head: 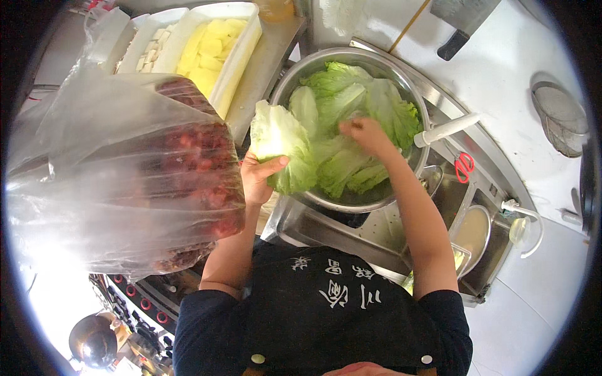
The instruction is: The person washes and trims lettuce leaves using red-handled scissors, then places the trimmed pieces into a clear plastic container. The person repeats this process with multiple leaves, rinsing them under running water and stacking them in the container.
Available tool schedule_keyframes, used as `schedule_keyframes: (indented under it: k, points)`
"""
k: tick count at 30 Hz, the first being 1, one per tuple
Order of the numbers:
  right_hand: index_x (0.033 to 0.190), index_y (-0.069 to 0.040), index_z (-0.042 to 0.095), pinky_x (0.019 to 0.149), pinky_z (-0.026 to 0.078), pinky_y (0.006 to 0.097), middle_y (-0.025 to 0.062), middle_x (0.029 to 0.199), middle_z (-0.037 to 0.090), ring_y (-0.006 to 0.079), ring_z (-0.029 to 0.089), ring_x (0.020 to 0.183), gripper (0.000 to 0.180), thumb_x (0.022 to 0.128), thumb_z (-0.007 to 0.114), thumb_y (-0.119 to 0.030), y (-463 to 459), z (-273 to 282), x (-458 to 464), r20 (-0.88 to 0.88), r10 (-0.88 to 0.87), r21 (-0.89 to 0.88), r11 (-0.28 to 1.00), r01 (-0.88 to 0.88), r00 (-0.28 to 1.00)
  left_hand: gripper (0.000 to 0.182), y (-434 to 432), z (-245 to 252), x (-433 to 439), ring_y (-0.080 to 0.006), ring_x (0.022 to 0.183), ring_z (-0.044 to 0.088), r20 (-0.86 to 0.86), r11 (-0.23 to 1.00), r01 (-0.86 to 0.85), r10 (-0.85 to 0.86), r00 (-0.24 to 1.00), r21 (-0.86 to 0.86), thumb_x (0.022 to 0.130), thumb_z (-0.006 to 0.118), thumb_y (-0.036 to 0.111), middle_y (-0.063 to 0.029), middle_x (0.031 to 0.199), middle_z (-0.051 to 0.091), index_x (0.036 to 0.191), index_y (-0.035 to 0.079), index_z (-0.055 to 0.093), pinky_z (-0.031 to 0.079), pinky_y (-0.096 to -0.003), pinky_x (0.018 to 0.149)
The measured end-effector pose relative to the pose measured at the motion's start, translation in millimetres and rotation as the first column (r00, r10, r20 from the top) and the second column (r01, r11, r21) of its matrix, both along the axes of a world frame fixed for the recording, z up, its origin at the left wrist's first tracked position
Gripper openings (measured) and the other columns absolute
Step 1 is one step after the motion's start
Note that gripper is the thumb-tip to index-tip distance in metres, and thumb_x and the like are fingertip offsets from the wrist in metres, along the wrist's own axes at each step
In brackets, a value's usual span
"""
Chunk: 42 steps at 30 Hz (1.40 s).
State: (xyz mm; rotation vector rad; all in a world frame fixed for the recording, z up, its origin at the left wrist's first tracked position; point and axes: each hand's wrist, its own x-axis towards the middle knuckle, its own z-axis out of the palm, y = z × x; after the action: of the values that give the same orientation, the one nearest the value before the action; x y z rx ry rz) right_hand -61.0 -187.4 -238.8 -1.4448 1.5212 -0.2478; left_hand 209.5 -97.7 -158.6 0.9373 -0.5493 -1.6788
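A large round metal basin [348, 207] holds green lettuce leaves [338, 98], and water seems to lie among them. My left hand [262, 176] grips a pale green lettuce leaf [282, 145] at the basin's left edge, thumb on its face. Over the middle of the basin is my right hand [364, 134], fingers curled among the leaves; blur hides whether it grips one. A white tap spout [447, 129] reaches over the basin's right rim.
A plastic bag of red contents [188, 164] hangs close on the left. Behind it stand white tubs, one with yellow slices [211, 51]. Red-handled scissors [464, 167] lie right of the basin. A cleaver [454, 44] and wire strainers [559, 113] are at the upper right.
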Motion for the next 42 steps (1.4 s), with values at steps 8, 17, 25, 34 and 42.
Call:
schedule_keyframes:
  k: [8, 17, 25, 34, 42]
  points:
    - [0.138, 0.0, 0.04, 0.096, 0.04, 0.0485, 0.0205, 0.135, 0.047, 0.0357, 0.052, 0.115, 0.077, 0.082, 0.07, -0.043, -59, -45, 53, 0.261, -0.662, 0.146, 0.747, 0.649, 0.703, 0.046, -11, -1, -4, -0.0181, 0.093, 0.064, -0.05, 0.999, -0.032, 0.033, 0.998, 0.015, 0.075, 0.073, 0.001, -0.0073, 0.106, 0.066, 0.119, 0.004, 0.059, 0.05, -0.0335, 0.083]
    - [0.114, 0.001, 0.053, 0.089, 0.043, 0.0384, 0.0129, 0.109, 0.058, 0.0241, 0.055, 0.102, 0.047, 0.078, 0.073, -0.022, -14, 21, 57, 0.537, -0.448, -0.391, 0.62, 0.681, 0.715, 0.05, -29, -52, 11, -0.0232, 0.1, 0.063, 0.168, 0.997, -0.062, 0.053, 0.984, 0.049, 0.078, 0.067, 0.0, -0.0108, 0.114, 0.063, 0.126, 0.003, 0.052, 0.051, -0.0383, 0.087]
    - [0.119, 0.0, 0.052, 0.09, 0.045, 0.0308, 0.0088, 0.112, 0.059, 0.0181, 0.058, 0.103, 0.05, 0.076, 0.076, -0.007, 49, 164, 36, 0.632, -0.067, -0.523, 0.699, 0.489, 0.772, 0.053, -59, -13, -22, -0.0225, 0.103, 0.061, 0.14, 0.994, -0.02, 0.035, 0.989, -0.111, 0.08, 0.066, -0.002, -0.0112, 0.116, 0.061, 0.13, 0.002, 0.048, 0.049, -0.037, 0.089]
    - [0.121, -0.002, 0.049, 0.083, 0.048, 0.0408, 0.0169, 0.115, 0.051, 0.0312, 0.055, 0.105, 0.068, 0.072, 0.078, -0.04, 48, 199, 37, 0.03, -0.09, -0.705, 0.704, 0.085, 0.995, 0.029, -59, 25, -82, -0.0214, 0.095, 0.065, -0.456, 0.977, 0.209, -0.199, 0.867, -0.03, 0.093, 0.051, 0.007, -0.0117, 0.117, 0.062, 0.12, -0.001, 0.055, 0.055, -0.0349, 0.08]
    - [0.139, -0.01, 0.041, 0.104, 0.035, 0.0501, 0.023, 0.138, 0.041, 0.0441, 0.037, 0.127, 0.076, 0.079, 0.069, -0.048, 73, 155, 27, -0.248, -0.105, -0.803, 0.579, -0.143, 0.963, 0.041, -34, 4, -79, -0.0246, 0.109, 0.06, -0.536, 0.956, 0.282, -0.197, 0.821, 0.081, 0.098, 0.045, 0.024, -0.0133, 0.122, 0.059, 0.132, 0.002, 0.046, 0.049, -0.0383, 0.094]
